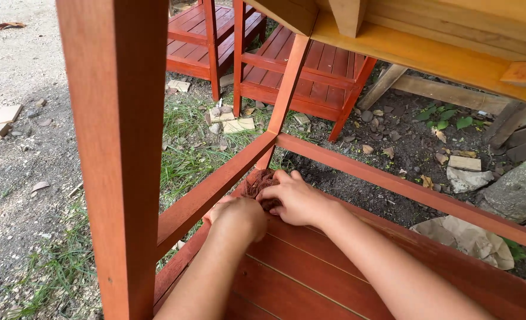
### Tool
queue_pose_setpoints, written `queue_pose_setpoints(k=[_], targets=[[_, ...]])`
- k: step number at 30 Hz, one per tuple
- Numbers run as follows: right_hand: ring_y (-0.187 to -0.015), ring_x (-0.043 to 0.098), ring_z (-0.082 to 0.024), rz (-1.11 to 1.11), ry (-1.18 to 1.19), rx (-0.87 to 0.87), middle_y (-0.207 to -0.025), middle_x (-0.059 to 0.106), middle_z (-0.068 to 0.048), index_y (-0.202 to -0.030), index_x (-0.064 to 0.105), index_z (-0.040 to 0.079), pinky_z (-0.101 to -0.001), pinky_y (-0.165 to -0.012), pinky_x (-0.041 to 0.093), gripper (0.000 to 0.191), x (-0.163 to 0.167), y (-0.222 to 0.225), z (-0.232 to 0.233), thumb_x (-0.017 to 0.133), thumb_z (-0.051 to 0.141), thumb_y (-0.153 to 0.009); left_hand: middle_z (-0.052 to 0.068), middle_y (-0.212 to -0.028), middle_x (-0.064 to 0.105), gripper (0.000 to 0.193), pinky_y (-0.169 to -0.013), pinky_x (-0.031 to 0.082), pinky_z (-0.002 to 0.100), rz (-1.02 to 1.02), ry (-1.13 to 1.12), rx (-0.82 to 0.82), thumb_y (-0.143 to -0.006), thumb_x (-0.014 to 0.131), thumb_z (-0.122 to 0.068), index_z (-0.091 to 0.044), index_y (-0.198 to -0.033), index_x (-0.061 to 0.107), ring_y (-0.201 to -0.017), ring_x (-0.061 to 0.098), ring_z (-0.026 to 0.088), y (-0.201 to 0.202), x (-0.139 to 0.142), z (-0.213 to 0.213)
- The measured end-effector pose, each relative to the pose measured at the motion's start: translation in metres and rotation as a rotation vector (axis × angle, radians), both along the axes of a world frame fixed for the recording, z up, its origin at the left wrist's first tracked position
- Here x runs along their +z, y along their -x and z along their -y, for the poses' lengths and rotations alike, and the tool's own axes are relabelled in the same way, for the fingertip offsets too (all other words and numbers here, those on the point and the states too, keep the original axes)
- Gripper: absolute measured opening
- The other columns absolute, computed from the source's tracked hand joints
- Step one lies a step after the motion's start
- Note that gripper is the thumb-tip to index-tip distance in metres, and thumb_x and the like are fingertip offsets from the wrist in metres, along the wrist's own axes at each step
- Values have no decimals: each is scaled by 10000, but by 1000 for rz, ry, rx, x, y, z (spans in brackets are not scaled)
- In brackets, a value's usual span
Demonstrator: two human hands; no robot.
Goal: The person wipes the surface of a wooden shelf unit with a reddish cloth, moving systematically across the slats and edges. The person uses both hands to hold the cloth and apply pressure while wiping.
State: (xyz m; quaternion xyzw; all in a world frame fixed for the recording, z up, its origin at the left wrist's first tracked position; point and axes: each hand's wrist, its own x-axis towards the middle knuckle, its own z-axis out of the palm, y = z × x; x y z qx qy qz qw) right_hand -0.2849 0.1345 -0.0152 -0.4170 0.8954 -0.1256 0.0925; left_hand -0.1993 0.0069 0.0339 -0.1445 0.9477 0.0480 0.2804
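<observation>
Working outdoors, we kneel over bare grey gravel ground (20, 148) with a strip of green grass (186, 142) and dark soil strewn with stones and wood offcuts. Largest before us is the red-stained wooden slatted frame (310, 278), its near upright post (120, 148) filling the left of the view and hiding part of the ground behind it. Two horizontal rails meet at a slanted far leg, and they cross in front of the grass. Overhead runs an unstained yellow timber bench (429, 47). Beyond stand two more red-stained slatted wooden stands (310, 71). A crumpled brown paper sack (470, 237) lies on the right near a grey tree trunk (523, 184). Our right hand (298, 198) presses a small reddish-brown stained rag (258, 182) into the corner where the rails meet the slatted boards, fingers closed over it. Our left hand (239, 214) rests just beside it, curled against the rag; we cannot tell whether it grips.
</observation>
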Motion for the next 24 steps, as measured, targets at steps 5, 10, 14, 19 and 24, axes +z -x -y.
queue_pose_setpoints(k=[5,10,14,19,24], targets=[[-1280,427,-362,-100,-37,-176,-1363,497,-36,-1068,752,319,-564,-1007,437,364,4,-8,30,786,106,-775,-1,-1436,608,442,-944,515,559,29,-18,-27,-951,640,-180,-299,-1376,668,-1329,550,279,2,0,2],[-1263,423,-369,-151,-60,-85,-1368,487,-41,-1157,728,325,-581,-974,441,421,6,-13,18,767,106,-800,-15,-1367,668,468,-894,569,518,40,-20,-53,-941,600,-130,-325,-1361,666,-1259,641,257,3,-3,4],[-1221,485,-314,-15,-306,-48,-1347,515,20,-1230,697,373,-484,-985,482,486,26,-18,-38,766,136,-812,40,-1302,730,385,-876,568,465,41,38,3,-914,638,-162,-209,-1280,748,-1179,714,241,9,-6,7],[-1165,628,-248,209,-76,-4,-1223,620,-66,-1265,703,267,-390,-995,522,491,56,-7,-114,784,157,-793,58,-1321,696,346,-917,518,500,83,77,-34,-947,629,-239,-211,-1274,739,-1235,640,274,9,-5,3],[-1130,703,-226,572,216,-54,-1100,772,-75,-1224,770,153,-369,-988,519,370,52,-3,-141,803,184,-857,54,-1333,676,343,-927,508,494,119,80,-20,-962,646,-311,-229,-1287,720,-1241,617,266,1,10,-2]])
